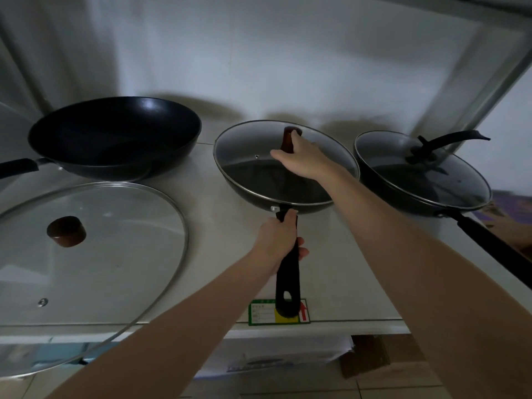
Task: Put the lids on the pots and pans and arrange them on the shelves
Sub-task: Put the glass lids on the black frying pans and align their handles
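Glass-lidded middle pan [276, 180], gripped by both hands, sits between neighbouring pans.

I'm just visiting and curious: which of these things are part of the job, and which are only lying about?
Part of the job:
big open wok
loose glass lid
middle pan, lidded, held by left hand and right hand
right pan, lidded

Lying about:
green label
cardboard box
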A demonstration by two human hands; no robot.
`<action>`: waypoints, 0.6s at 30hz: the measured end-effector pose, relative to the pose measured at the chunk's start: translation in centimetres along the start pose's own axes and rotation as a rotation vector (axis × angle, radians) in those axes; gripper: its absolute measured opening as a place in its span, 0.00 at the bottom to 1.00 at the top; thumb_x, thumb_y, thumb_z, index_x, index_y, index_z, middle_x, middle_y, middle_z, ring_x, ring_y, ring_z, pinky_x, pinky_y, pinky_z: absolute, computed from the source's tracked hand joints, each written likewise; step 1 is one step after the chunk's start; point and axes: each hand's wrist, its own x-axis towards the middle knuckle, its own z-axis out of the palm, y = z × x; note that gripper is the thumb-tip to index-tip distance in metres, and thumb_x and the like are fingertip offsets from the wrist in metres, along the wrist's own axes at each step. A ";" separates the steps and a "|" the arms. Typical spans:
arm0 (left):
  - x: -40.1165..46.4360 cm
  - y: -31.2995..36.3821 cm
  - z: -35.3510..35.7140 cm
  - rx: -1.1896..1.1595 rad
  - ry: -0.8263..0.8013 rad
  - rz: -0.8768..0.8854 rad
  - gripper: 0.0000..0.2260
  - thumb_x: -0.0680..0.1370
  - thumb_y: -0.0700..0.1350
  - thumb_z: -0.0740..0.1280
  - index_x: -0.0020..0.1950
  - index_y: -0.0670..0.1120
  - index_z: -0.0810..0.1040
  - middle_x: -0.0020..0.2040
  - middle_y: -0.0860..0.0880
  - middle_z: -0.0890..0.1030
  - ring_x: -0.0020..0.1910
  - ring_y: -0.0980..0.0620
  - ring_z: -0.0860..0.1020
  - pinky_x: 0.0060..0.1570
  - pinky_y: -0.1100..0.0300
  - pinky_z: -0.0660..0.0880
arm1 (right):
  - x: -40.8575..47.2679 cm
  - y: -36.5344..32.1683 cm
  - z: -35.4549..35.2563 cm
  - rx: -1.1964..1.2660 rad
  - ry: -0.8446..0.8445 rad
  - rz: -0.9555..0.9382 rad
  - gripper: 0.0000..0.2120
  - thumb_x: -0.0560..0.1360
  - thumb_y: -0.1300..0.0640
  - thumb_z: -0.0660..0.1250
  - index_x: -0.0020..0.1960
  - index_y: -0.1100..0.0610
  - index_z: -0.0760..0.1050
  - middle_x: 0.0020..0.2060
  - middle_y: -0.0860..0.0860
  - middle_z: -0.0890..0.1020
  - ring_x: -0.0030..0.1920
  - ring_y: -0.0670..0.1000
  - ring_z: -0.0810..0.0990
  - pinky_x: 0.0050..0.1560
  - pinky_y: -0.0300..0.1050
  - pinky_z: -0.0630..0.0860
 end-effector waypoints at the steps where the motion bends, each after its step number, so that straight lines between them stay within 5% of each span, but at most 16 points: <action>1: 0.3 0.3 -0.1 0.001 0.006 0.001 0.14 0.81 0.51 0.59 0.52 0.39 0.71 0.31 0.45 0.73 0.14 0.56 0.70 0.18 0.68 0.71 | 0.0 -0.1 0.1 -0.011 0.000 -0.014 0.37 0.77 0.41 0.56 0.77 0.56 0.44 0.75 0.58 0.58 0.74 0.60 0.57 0.72 0.62 0.58; 6: 0.9 0.9 -0.2 -0.007 0.013 -0.011 0.13 0.81 0.50 0.59 0.52 0.40 0.71 0.32 0.45 0.73 0.23 0.53 0.71 0.18 0.68 0.71 | -0.4 -0.1 0.7 -0.049 -0.002 -0.084 0.37 0.78 0.39 0.54 0.77 0.55 0.43 0.78 0.55 0.50 0.77 0.57 0.50 0.74 0.64 0.54; 12: 1.4 0.8 0.5 -0.008 0.008 -0.010 0.17 0.81 0.51 0.58 0.60 0.39 0.72 0.31 0.45 0.73 0.18 0.55 0.71 0.19 0.67 0.71 | -2.1 0.4 1.7 -0.083 0.052 -0.131 0.35 0.78 0.40 0.53 0.77 0.54 0.44 0.78 0.53 0.48 0.78 0.55 0.47 0.75 0.62 0.49; 18: 1.9 0.1 1.2 -0.031 -0.065 0.044 0.15 0.81 0.54 0.56 0.53 0.43 0.73 0.32 0.46 0.73 0.20 0.55 0.73 0.21 0.65 0.73 | -4.7 1.9 2.4 -0.041 0.135 -0.095 0.32 0.79 0.44 0.55 0.77 0.53 0.46 0.78 0.52 0.48 0.77 0.55 0.46 0.76 0.62 0.49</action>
